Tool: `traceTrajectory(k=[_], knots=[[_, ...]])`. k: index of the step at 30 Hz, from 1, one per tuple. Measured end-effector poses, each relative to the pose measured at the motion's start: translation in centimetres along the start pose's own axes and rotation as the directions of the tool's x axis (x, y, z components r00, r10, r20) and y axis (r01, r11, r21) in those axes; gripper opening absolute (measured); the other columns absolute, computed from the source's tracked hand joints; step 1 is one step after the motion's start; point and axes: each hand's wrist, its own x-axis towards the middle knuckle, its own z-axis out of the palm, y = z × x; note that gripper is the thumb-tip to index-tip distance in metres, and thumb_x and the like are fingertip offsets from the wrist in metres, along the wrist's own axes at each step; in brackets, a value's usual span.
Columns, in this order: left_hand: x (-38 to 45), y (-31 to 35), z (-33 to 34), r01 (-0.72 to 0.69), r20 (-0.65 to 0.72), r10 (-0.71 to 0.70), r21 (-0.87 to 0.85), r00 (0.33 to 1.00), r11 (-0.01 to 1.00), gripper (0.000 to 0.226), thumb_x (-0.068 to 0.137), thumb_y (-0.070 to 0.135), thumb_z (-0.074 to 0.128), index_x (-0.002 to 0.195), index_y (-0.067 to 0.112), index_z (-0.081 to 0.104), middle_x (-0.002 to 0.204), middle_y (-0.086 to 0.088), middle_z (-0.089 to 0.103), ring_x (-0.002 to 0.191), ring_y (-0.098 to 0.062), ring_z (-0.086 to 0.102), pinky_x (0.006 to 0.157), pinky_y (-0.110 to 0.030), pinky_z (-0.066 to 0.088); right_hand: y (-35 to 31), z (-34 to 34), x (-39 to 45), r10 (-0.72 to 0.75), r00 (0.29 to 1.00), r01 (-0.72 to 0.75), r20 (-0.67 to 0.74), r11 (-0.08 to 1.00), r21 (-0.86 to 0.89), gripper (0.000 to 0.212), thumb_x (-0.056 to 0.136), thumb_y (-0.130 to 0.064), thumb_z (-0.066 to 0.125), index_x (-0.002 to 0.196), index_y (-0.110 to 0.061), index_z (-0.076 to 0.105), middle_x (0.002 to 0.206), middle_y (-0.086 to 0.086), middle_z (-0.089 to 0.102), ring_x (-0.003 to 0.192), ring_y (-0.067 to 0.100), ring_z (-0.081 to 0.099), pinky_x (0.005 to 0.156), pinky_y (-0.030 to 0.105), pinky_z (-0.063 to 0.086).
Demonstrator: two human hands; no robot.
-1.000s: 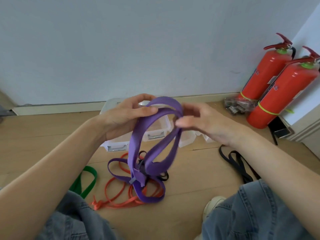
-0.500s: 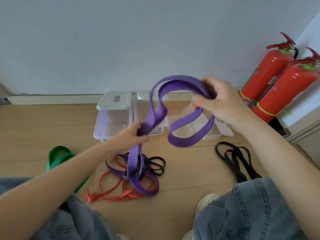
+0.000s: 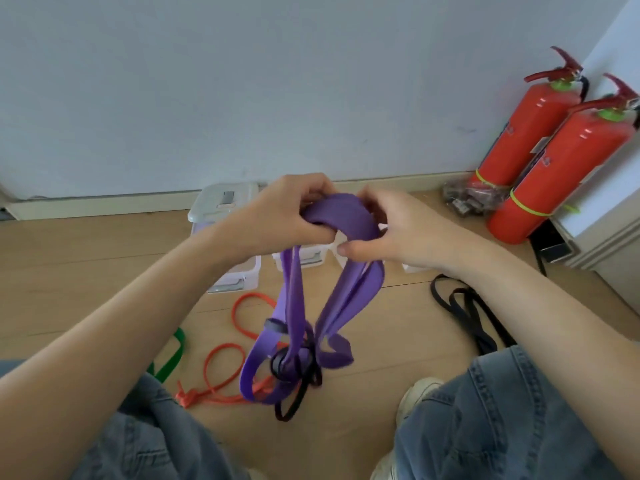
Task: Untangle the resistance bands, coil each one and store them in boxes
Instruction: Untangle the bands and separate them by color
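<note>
Left hand (image 3: 287, 213) and right hand (image 3: 391, 230) both gripping top of purple resistance band (image 3: 349, 216) at frame centre, loops hanging tangled with black band (image 3: 298, 396), clear boxes (image 3: 221, 209) behind on floor

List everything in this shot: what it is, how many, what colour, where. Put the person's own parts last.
purple band: 1, purple, held up in both hands, its loops hanging down.
thin black band: 1, black, tangled in the purple band's lower loops.
orange band: 1, orange, on the floor, knotted at its near end.
green band: 1, green, on the floor beside the left knee.
black bands: count unclear, black, on the floor at right.
boxes: at least 2, clear with pale lids, by the wall behind the hands.
fire extinguishers: 2, red, right corner.
left hand: grip on the purple band.
right hand: grip on the purple band.
</note>
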Motion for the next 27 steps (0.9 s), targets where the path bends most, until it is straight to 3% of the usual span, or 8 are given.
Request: traceTrajectory(k=[5, 8, 10, 13, 16, 21, 24, 27], knots=[[-2.0, -5.7, 4.0, 0.077, 0.166, -0.103, 0.159, 0.981, 0.984, 0.027, 0.068, 0.001, 0.068, 0.073, 0.025, 0.058, 0.070, 0.013, 0.065, 0.068, -0.004, 0.059, 0.072, -0.023, 0.050, -0.5, -0.6, -0.3, -0.064, 0.997, 0.075, -0.038, 0.855, 0.513, 0.017, 0.066, -0.010, 0.065, 0.079, -0.009, 0.053, 0.056, 0.002, 0.060, 0.050, 0.012, 0.056, 0.049, 0.022, 0.046], [-3.6, -8.8, 5.3, 0.177, 0.242, -0.220, 0.190, 0.945, 0.966, 0.027, 0.073, 0.000, 0.068, 0.097, 0.009, 0.059, 0.094, -0.002, 0.067, 0.091, -0.020, 0.062, 0.088, -0.039, 0.049, -0.4, -1.7, -0.5, -0.058, 0.988, 0.141, -0.140, 0.698, 0.702, 0.012, 0.070, -0.009, 0.058, 0.078, -0.009, 0.050, 0.052, 0.003, 0.057, 0.048, 0.015, 0.053, 0.049, 0.024, 0.044], [-3.6, -9.6, 4.0, 0.184, 0.250, -0.251, 0.263, 0.935, 0.947, 0.034, 0.074, -0.001, 0.067, 0.105, 0.006, 0.055, 0.102, -0.010, 0.063, 0.098, -0.028, 0.060, 0.090, -0.043, 0.046, 0.5, -2.9, -0.7, -0.029, 0.990, 0.115, -0.136, 0.719, 0.686, 0.016, 0.071, -0.007, 0.063, 0.082, -0.008, 0.051, 0.057, 0.006, 0.059, 0.054, 0.019, 0.056, 0.056, 0.029, 0.047], [-3.2, -8.7, 2.0, 0.212, 0.240, -0.245, 0.156, 0.939, 0.965, 0.030, 0.077, -0.007, 0.061, 0.094, 0.017, 0.052, 0.089, -0.003, 0.060, 0.083, -0.015, 0.060, 0.082, -0.035, 0.050, 2.3, -4.0, -1.1, 0.157, 0.978, -0.178, 0.134, 0.972, 0.156, 0.029, 0.076, -0.019, 0.073, 0.097, -0.006, 0.056, 0.081, 0.010, 0.070, 0.072, 0.021, 0.065, 0.066, 0.026, 0.050], [-2.6, -5.4, 0.8, 0.206, 0.184, -0.192, -0.060, 0.964, 0.977, 0.032, 0.082, -0.014, 0.054, 0.095, 0.015, 0.052, 0.087, 0.000, 0.061, 0.074, 0.004, 0.060, 0.071, -0.016, 0.051, 3.4, -3.4, -1.7, 0.440, 0.812, -0.220, 0.383, 0.839, -0.498, 0.055, 0.075, -0.048, 0.069, 0.114, -0.011, 0.058, 0.116, 0.007, 0.065, 0.103, 0.021, 0.061, 0.087, 0.031, 0.049], [-2.1, 0.5, 0.7, 0.099, 0.246, -0.059, -0.152, 0.967, 0.983, 0.025, 0.078, 0.011, 0.056, 0.103, 0.017, 0.059, 0.092, 0.002, 0.068, 0.083, -0.008, 0.062, 0.076, -0.025, 0.052, 2.1, -1.5, -1.6, 0.078, 0.950, -0.077, 0.303, 0.997, -0.018, 0.115, 0.054, -0.045, 0.079, 0.147, -0.035, 0.011, 0.151, -0.020, 0.023, 0.138, -0.001, 0.023, 0.103, 0.013, 0.022], [-1.6, 1.0, 0.1, 0.059, 0.203, -0.036, -0.107, 0.978, 0.992, 0.023, 0.074, 0.011, 0.052, 0.094, 0.015, 0.063, 0.091, -0.010, 0.069, 0.080, -0.011, 0.060, 0.074, -0.032, 0.050, 1.4, -0.5, -1.2, -0.088, 0.945, 0.012, 0.314, 0.972, 0.235, 0.072, 0.066, -0.022, 0.081, 0.129, -0.026, 0.045, 0.124, -0.013, 0.056, 0.119, 0.002, 0.051, 0.094, 0.014, 0.041], [-1.4, -1.0, 0.1, 0.076, 0.101, -0.078, 0.025, 0.992, 0.997, 0.024, 0.070, 0.019, 0.057, 0.090, 0.007, 0.062, 0.087, -0.017, 0.065, 0.077, -0.011, 0.053, 0.076, -0.044, 0.046, 1.2, -0.6, -0.7, 0.041, 0.993, -0.070, 0.109, 0.957, 0.282, 0.032, 0.074, -0.014, 0.064, 0.105, -0.017, 0.062, 0.093, 0.001, 0.067, 0.081, 0.012, 0.063, 0.070, 0.027, 0.051]])
